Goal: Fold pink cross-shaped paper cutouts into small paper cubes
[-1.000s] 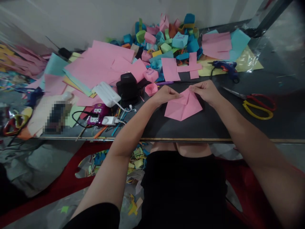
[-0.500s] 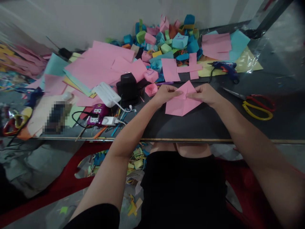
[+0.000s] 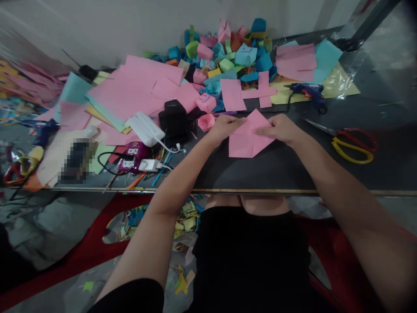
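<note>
Both hands are working close together here: the left hand is pinching the paper along its upper left edge, the right hand is gripping its right side, thumb and fingertips together, and the paper is sitting right between them, one corner pointing away, creases crossing its face. The risk is lying in those creases: if the two grips are pulling unevenly, the folds could be drifting off centre, and a flap could be springing open should either pinch loosen. Too much tension between the hands could be tearing the thin stock, most likely where the creases are meeting. Watch the right side, too: the scissors are lying just right of the right hand, blades pointing toward that wrist, so a wide outward sweep could be catching the tip. The glue gun is resting beyond the right hand, and whether it is hot, I cannot tell; a long reach that way could be brushing it. And just beyond the left hand, the pink cup is standing near enough that a careless knuckle could be knocking or crushing it.
</note>
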The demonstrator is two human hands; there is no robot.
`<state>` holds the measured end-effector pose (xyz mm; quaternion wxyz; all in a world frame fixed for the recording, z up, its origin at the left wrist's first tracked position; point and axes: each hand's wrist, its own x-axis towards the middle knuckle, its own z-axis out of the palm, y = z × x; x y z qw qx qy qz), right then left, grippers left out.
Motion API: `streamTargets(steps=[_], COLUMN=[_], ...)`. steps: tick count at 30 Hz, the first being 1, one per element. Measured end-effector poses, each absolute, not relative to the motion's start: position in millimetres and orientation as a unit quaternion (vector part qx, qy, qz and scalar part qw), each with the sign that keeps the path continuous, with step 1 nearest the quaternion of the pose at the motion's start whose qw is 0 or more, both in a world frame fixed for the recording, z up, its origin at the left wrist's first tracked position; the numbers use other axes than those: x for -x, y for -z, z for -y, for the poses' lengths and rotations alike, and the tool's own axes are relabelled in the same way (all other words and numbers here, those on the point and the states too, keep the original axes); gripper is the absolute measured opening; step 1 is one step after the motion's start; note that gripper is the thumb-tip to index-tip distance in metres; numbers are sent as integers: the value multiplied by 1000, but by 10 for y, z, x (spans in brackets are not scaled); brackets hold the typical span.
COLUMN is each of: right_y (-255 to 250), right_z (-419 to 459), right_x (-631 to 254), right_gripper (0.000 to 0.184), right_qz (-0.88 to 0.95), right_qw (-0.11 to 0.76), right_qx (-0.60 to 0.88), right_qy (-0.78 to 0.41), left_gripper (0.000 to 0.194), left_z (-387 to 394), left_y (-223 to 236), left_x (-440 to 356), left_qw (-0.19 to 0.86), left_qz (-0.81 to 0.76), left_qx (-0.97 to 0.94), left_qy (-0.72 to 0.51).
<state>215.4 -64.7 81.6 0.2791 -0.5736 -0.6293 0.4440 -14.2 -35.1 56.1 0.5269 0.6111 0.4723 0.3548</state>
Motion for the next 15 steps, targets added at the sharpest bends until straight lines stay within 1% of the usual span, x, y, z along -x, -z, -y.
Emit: streamTargets(steps=[3, 6, 10, 15], right_y=[-829, -848, -854, -816], right_z=[626, 612, 604, 587], right_x=[-2169, -2183, -2214, -2257], right_gripper=[61, 55, 50, 45], right_qz=[630, 623, 627, 633], right_qw=[282, 280, 264, 271], right_qx=[576, 580, 588, 581], right_qy=[-438, -444, -439, -434], left_gripper=[22, 26, 29, 29], left_z=[315, 307, 315, 313], left_y=[-600, -635, -639, -660], left_x=[236, 297, 293, 298], left_qw=[556, 572, 583, 583], left_qz=[-453, -448, -452, -451], left_qx=[-627, -632, -628, -637], left_qy=[-306, -269, -249, -226])
